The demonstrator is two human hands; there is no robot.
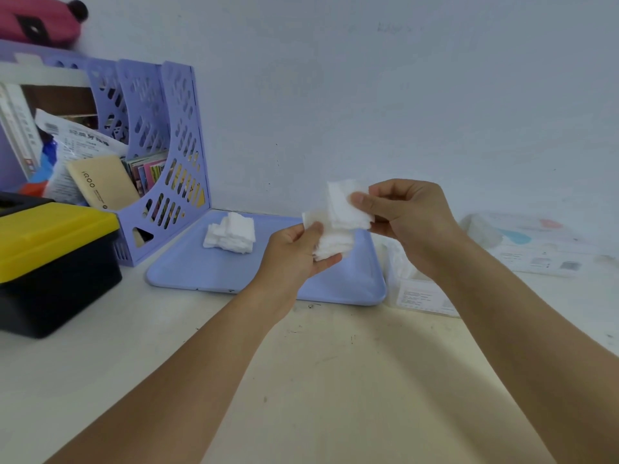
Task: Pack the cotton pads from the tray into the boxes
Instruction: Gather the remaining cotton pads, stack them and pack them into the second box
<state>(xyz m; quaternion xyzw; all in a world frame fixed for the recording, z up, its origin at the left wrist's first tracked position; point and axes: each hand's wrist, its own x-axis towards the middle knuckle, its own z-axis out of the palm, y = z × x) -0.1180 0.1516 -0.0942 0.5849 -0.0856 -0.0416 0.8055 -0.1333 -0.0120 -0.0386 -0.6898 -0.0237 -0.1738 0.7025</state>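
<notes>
A pale blue tray lies on the table with a loose pile of white cotton pads at its far left. Above the tray's right side, my left hand grips a stack of cotton pads. My right hand pinches a few more cotton pads, held just above the left hand's stack. A clear plastic box stands right of the tray, partly hidden behind my right forearm. A second box or packet with printed labels lies farther right.
A lilac magazine rack full of books and packets stands at the back left against the wall. A black toolbox with a yellow lid sits at the left. Bare beige tabletop spreads in front between my forearms.
</notes>
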